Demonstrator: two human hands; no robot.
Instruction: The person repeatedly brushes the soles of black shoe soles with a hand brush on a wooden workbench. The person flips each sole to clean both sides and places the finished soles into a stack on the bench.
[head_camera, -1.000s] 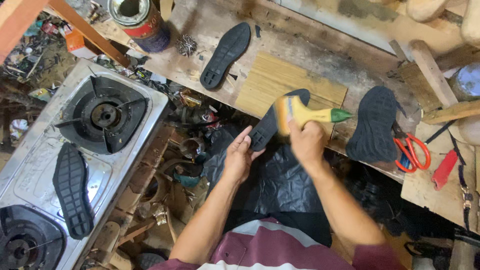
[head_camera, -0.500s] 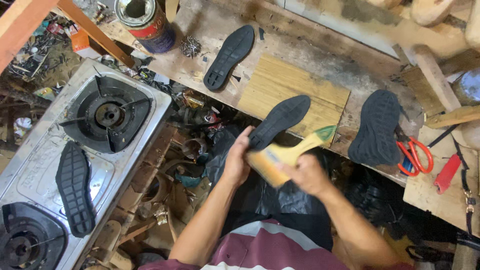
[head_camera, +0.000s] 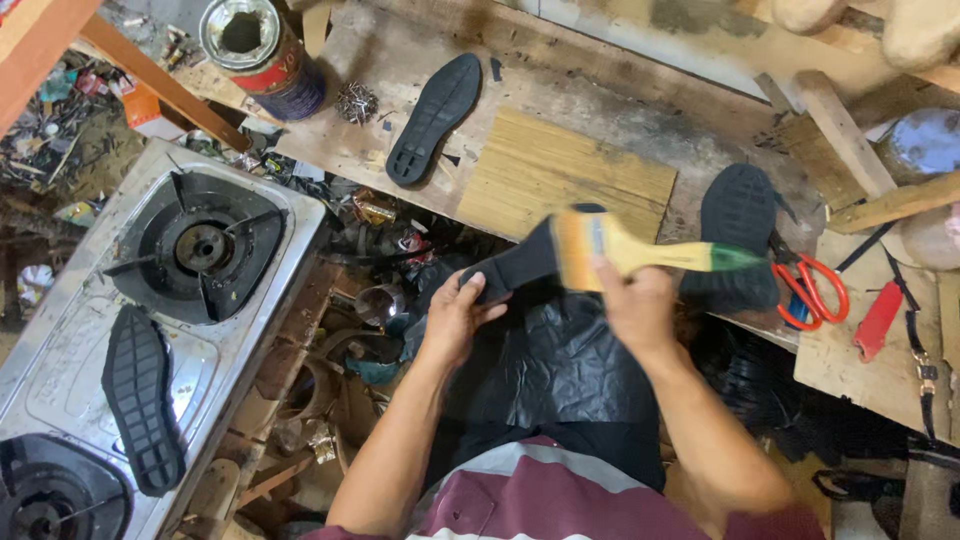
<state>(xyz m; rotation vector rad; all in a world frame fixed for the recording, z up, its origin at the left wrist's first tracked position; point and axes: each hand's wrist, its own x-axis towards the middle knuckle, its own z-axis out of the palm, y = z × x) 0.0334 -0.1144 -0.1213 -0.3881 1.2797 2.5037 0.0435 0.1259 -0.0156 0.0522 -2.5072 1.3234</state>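
A black rubber shoe sole (head_camera: 520, 262) is held in the air above the person's lap, just in front of the bench edge, its long axis running from lower left up to upper right; the lower-left end sits in the left hand (head_camera: 455, 320), whose fingers are curled closed around it, while the far end is hidden behind a brush. That brush, a flat paintbrush with a yellow wooden handle and a green tip (head_camera: 640, 252), lies nearly level across the sole, bristle end to the left and green tip pointing right; it is blurred. The right hand (head_camera: 635, 305) is clenched around the handle from below. Under both hands a black plastic sheet (head_camera: 560, 370) covers the lap. On the worn wooden bench (head_camera: 600, 90) lie a pale plywood board (head_camera: 565, 170), a second black sole (head_camera: 435, 118) angled like the held one, and a third black sole (head_camera: 738, 235) beside red-handled scissors (head_camera: 812, 290). To the left, a fourth black sole (head_camera: 140, 398) rests on a steel two-burner gas stove (head_camera: 60, 330), and an open tin can (head_camera: 262, 55) stands at the bench's far corner.
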